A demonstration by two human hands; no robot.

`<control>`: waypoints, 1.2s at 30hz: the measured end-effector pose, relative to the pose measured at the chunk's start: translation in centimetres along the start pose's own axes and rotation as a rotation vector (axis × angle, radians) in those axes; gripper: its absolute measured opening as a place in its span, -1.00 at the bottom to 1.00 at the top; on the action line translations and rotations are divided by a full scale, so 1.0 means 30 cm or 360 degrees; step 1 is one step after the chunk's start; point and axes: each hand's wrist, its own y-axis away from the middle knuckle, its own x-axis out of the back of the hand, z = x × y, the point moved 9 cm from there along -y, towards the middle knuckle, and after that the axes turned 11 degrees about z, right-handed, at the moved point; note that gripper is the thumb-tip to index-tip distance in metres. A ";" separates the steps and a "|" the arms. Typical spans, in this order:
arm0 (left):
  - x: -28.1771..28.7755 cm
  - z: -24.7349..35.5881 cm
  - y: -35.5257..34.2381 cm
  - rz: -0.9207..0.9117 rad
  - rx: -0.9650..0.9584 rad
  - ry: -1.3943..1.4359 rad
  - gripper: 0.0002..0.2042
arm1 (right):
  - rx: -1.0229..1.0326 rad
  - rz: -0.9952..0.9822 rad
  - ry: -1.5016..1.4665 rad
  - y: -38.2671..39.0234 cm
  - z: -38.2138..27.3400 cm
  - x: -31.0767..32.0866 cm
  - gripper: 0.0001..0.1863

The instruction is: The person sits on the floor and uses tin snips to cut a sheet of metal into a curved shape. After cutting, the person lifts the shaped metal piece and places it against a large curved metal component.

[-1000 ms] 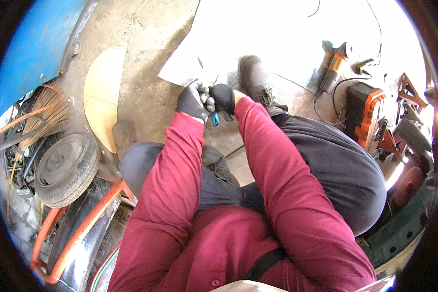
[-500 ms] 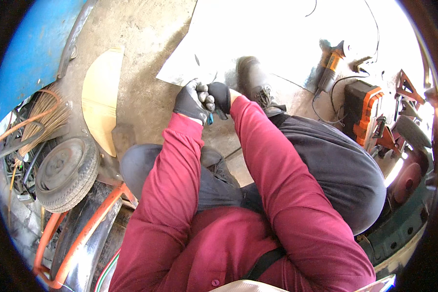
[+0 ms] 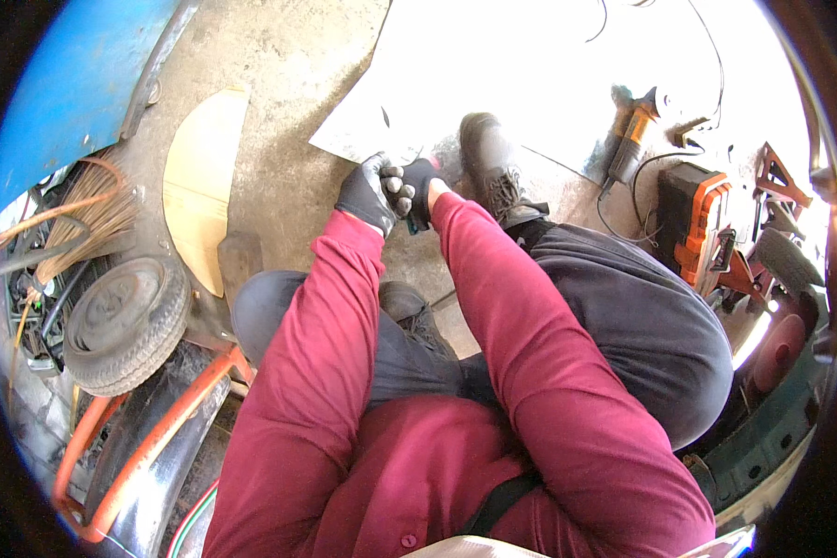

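A crouching person's gloved left hand [image 3: 370, 192] and right hand [image 3: 422, 189] meet at the near edge of a pale metal sheet [image 3: 530, 74], fingers clenched together around a small teal-handled tool [image 3: 413, 224], steadying it. A boot [image 3: 491, 167] pins the sheet. An orange case [image 3: 696, 223] sits right of the sheet.

Harsh daylight from far right, blowing out the metal sheet [image 3: 530, 84] to near white. Softer shade over near left. Strong fisheye bending toward a black rim. Slight softness at edges; centre reasonably sharp.
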 end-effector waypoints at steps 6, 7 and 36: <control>0.052 -0.081 -0.006 -0.0021 -0.0079 -0.0145 -0.71 | 0.0322 0.0248 0.0585 -0.108 0.055 0.131 -0.36; 0.058 -0.128 -0.010 -0.0019 -0.0055 -0.0161 -0.71 | 0.0406 0.0295 0.0739 -0.107 0.061 0.179 -0.40; 0.041 -0.278 0.004 0.0187 -0.0217 -0.0190 -0.47 | 0.0240 -0.0140 0.0509 0.319 0.061 0.077 -0.72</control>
